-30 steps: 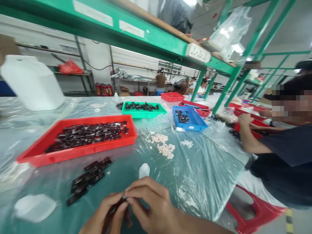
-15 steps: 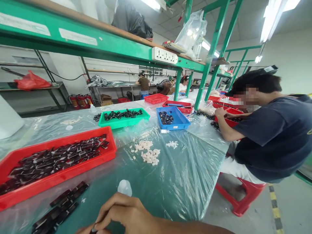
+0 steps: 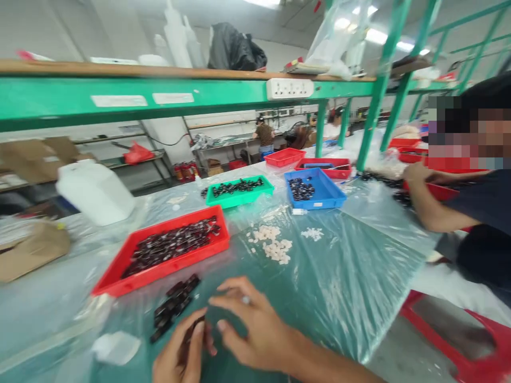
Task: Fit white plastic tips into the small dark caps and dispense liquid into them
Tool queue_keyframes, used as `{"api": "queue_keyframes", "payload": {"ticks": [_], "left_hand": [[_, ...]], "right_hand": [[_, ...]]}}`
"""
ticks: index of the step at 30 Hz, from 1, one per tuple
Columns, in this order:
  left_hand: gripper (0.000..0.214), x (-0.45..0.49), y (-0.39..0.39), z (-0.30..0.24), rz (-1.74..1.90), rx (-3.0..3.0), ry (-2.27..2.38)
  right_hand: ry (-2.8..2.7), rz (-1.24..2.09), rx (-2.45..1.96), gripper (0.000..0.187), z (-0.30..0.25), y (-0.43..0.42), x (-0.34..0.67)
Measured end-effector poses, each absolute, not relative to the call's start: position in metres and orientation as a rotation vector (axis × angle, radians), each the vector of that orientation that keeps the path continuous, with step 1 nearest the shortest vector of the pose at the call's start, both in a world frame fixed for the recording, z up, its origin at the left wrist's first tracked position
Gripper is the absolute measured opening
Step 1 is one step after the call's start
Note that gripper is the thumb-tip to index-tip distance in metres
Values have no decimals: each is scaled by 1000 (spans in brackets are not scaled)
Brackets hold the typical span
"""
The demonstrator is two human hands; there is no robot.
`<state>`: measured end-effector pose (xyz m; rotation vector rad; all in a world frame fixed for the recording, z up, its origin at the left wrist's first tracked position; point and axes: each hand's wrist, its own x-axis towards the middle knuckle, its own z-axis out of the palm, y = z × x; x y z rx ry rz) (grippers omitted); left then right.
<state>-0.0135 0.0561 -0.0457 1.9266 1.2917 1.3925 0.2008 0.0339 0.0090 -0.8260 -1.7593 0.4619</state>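
At the bottom of the view, my left hand (image 3: 179, 348) is closed around a small dark glossy piece (image 3: 192, 331), mostly covered by the fingers. Beside it on the right, my right hand (image 3: 259, 330) has its fingers curved and apart, with no held thing showing. A small pale spot appears between its fingers; I cannot tell what it is. Just beyond my left hand lies a row of dark glossy pieces (image 3: 175, 306) on the plastic-covered table (image 3: 331, 298). Further off are a pile of cream-coloured small parts (image 3: 275, 250) and a smaller pile of white bits (image 3: 312, 234).
A red tray (image 3: 167, 264) of dark pieces stands at left, with a green tray (image 3: 243, 199) and a blue tray (image 3: 325, 194) behind. A small translucent bottle (image 3: 116, 347) lies front left. A white jug (image 3: 93, 191) stands farther back. At right, a co-worker's arm (image 3: 427, 199) reaches across red trays.
The view has swung left and levelled. My right hand's fingers, earlier pinched together at my left hand, are now apart and slightly away from it. More of my left hand shows.
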Motion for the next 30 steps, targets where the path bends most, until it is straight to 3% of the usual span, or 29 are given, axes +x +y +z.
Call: {"api": "queue_keyframes", "payload": {"ticks": [9,19,30], "left_hand": [[44,-9,67,-22,1330,1939,1378],[31,-16,220,67,1046,2270,1638],[23,-56,124,-16,828,2415,1955]], "right_hand": [[-1562,411,-762,27,22,40,215],[-1537,373,-855,24,20,44,224],[-1542,360,-922,21,13,46,230]]}}
